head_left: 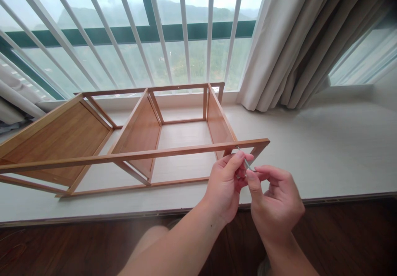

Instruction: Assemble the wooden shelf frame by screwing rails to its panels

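A wooden shelf frame (133, 156) lies on its side on a pale window ledge (325, 143). Its three shelf boards stand upright between long rails. Both my hands meet just below the right end of the near rail (254, 144). My left hand (225, 185) and my right hand (276, 203) are closed in a pinch around a small thin metal tool (248, 165), whose tip points up at the rail's underside. What kind of tool it is I cannot make out.
Behind the frame is a large window with slanted white bars (130, 32). Beige curtains (304, 40) hang at the right. Dark wooden floor (341, 234) runs along the ledge's front edge.
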`<action>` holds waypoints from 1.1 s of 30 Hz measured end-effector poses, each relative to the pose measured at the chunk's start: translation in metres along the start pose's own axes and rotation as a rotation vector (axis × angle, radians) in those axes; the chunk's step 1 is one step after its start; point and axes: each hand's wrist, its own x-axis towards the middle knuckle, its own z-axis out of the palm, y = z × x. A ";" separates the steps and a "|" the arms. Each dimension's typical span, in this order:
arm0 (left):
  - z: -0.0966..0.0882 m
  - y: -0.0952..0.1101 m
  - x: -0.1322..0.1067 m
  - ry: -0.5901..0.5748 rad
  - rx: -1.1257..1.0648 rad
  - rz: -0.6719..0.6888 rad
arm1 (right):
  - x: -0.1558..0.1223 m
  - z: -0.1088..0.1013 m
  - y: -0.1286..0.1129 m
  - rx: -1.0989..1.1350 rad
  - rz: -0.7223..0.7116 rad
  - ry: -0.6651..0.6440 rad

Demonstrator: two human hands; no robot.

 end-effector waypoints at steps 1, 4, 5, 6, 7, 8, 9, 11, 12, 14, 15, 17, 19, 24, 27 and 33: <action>0.000 0.000 0.001 0.004 0.000 0.001 | 0.000 0.001 0.001 0.013 -0.004 0.011; -0.001 -0.001 0.002 -0.001 -0.023 -0.010 | 0.001 0.003 0.005 0.025 -0.034 0.028; -0.002 -0.001 0.003 -0.003 -0.033 -0.014 | 0.001 0.003 0.006 0.028 -0.044 0.033; -0.002 -0.002 0.003 -0.004 -0.040 -0.017 | 0.000 0.004 0.007 0.031 -0.052 0.036; -0.002 -0.002 0.003 0.000 -0.046 -0.017 | 0.000 0.004 0.008 0.036 -0.062 0.039; -0.002 -0.002 0.003 0.003 -0.052 -0.018 | 0.000 0.004 0.009 0.041 -0.070 0.042; -0.002 -0.003 0.003 0.006 -0.059 -0.019 | 0.000 0.004 0.009 0.043 -0.081 0.044; -0.002 -0.003 0.003 0.007 -0.074 -0.024 | 0.001 0.004 0.010 0.041 -0.102 0.044; -0.002 -0.003 0.002 0.005 -0.081 -0.026 | 0.001 0.004 0.010 0.041 -0.113 0.045; -0.002 -0.003 0.002 -0.004 -0.086 -0.024 | 0.002 0.004 0.009 0.044 -0.132 0.051; -0.002 -0.003 0.002 -0.009 -0.084 -0.019 | 0.002 0.004 0.009 0.046 -0.142 0.054; -0.002 -0.002 0.003 -0.016 -0.076 -0.010 | 0.003 0.005 0.008 0.047 -0.159 0.057; -0.002 -0.002 0.003 -0.017 -0.072 -0.007 | 0.004 0.005 0.008 0.049 -0.172 0.054; -0.002 -0.002 0.004 -0.013 -0.068 -0.007 | 0.007 0.003 0.006 0.034 -0.190 0.033; -0.002 -0.003 0.004 -0.014 -0.079 -0.014 | 0.007 0.000 0.003 -0.021 -0.184 -0.007; -0.003 -0.003 0.004 0.044 -0.068 0.009 | 0.002 0.000 -0.005 -0.109 -0.082 -0.134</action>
